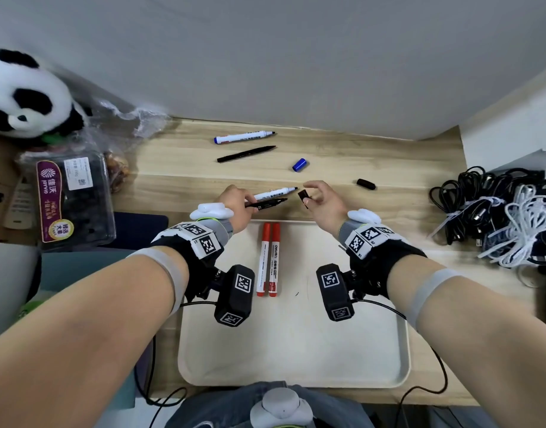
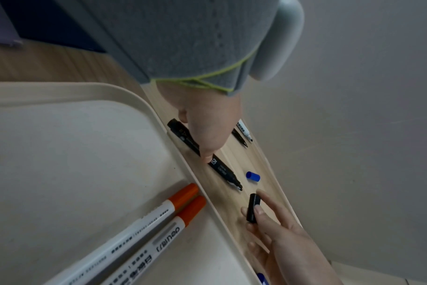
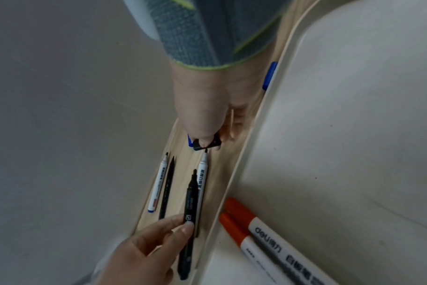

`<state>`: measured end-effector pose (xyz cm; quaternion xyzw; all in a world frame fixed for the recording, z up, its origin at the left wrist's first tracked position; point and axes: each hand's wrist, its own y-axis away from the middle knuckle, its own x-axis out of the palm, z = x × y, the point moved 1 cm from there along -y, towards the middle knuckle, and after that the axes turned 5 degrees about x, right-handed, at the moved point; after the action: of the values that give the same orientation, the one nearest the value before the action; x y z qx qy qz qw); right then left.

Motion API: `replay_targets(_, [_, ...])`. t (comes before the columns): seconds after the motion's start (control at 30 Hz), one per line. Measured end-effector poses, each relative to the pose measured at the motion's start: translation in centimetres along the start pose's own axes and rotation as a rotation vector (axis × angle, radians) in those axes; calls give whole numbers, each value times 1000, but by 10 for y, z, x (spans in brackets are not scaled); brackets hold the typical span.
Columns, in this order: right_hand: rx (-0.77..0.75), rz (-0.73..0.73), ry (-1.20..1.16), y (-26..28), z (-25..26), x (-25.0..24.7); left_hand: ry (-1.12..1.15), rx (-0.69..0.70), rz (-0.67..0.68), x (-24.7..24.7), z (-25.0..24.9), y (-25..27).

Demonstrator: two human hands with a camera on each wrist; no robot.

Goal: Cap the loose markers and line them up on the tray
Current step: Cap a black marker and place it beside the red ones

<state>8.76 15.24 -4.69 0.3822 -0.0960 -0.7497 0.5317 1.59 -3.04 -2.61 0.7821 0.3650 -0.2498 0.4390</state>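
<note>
From the head view, two capped red markers [image 1: 268,259] are seen lying side by side, touching, near the far edge of the cream tray [image 1: 296,366], so that much of the task can be judged done. A black marker [image 1: 267,204] is held by the left hand [image 1: 234,205] just beyond the tray's far rim, its bare tip pointed toward a black cap [image 1: 304,197] pinched in the right hand [image 1: 322,200]; cap and tip are still apart. An uncapped white marker [image 1: 276,193] lies just behind the black one, and farther back a blue-ended white marker [image 1: 244,136] and a thin black pen [image 1: 246,154] are left uncapped on the table [image 1: 373,156], with a blue cap [image 1: 299,164] and another black cap [image 1: 366,184] lying loose. In the left wrist view, the black marker [image 2: 205,156] is seen pinned under the thumb, the other fingers being hidden, while the cap [image 2: 253,210] is gripped between thumb and fingers of the other hand. In the right wrist view, the cap [image 3: 206,144] is shown pinched at the fingertips, and the marker's barrel [image 3: 190,208] is held between the thumb and curled fingers of the left hand. By this showing, one capping is under way and three more markers remain, none of the four yet placed on the tray.
</note>
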Motion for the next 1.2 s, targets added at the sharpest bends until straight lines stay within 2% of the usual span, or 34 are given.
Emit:
replay_targets(0.33, [134,-51,-389,22,10,0,3,17,-6,2,-6,20])
replay_targets(0.63, [118,-27,-454,37,11,1,19,33,-19,5,-9,31])
replay_targets(0.97, [135,118,-404,49,16,-6,94,52,30,4,-15,43])
replay_targets(1.07, [137,155,-307,54,19,-5,137,88,64,7,-16,46])
replay_targets(1.2, [157,120,-128,59,23,-6,177,154,140,9,-20,55])
